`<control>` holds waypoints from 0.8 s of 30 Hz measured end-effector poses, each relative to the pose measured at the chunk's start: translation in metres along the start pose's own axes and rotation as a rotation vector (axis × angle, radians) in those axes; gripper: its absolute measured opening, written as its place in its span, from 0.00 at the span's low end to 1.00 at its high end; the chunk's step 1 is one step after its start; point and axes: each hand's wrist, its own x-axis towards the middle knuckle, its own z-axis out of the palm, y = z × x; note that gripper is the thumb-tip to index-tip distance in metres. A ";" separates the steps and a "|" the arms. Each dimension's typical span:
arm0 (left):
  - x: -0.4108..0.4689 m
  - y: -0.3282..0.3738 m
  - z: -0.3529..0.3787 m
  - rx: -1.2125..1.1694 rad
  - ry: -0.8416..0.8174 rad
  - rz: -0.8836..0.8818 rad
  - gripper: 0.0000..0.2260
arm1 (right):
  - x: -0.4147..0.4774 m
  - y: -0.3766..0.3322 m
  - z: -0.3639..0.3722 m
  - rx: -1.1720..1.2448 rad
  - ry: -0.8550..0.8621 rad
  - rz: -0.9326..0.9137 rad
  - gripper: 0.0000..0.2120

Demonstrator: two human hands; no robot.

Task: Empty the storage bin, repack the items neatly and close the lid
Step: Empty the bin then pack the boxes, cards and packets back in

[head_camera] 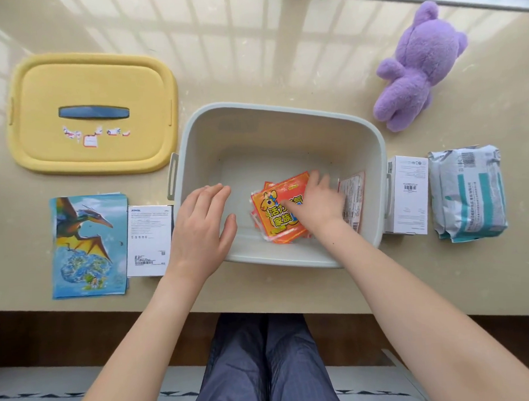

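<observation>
Far left, back of the beige table [252,65]: the yellow lid [91,86] is laid flat, off the bin, dark handle up, with torn sticker scraps below the handle. In front of it a dinosaur picture sheet [89,245] is seen lying flat. A white printed box [149,240] is set just beside the sheet's right edge.

Left hand [202,229]: held palm down over the bin's near-left corner, fingers straight and slightly spread, nothing held. Whether it touches the rim cannot be told.

Centre: the pale grey storage bin [284,109] is stood upright and open, with a latch handle at each short side. A small stack of orange packets [273,221] is seen on its floor, right of centre.

Right hand [317,204]: reached into the bin and laid palm down on the orange packets, fingers over their far edge. The hand is blurred, so it cannot be told whether the packets are gripped or only pressed.

One more packet [352,203], with pale print and a red border, is leaned against the bin's right wall.

Right of the bin: a white carton [407,195] is set just beside the wall. Behind it, well apart, a purple plush bear [417,66] is lying on the table. At far right a grey-and-teal wrapped pack [468,193] is placed beside the carton.
</observation>
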 end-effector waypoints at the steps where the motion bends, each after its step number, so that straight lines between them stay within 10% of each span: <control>1: 0.000 0.000 0.000 0.004 -0.002 -0.002 0.17 | -0.002 -0.001 0.001 0.005 -0.029 0.019 0.48; 5: 0.001 0.001 -0.001 0.012 -0.001 0.003 0.18 | -0.005 0.002 -0.008 -0.055 -0.046 0.103 0.51; 11: 0.001 0.000 0.002 0.017 0.007 0.001 0.17 | 0.010 0.004 -0.009 0.055 -0.033 -0.499 0.34; 24: 0.002 0.000 0.004 0.037 0.009 -0.009 0.17 | 0.020 0.012 -0.014 0.158 -0.294 -0.276 0.24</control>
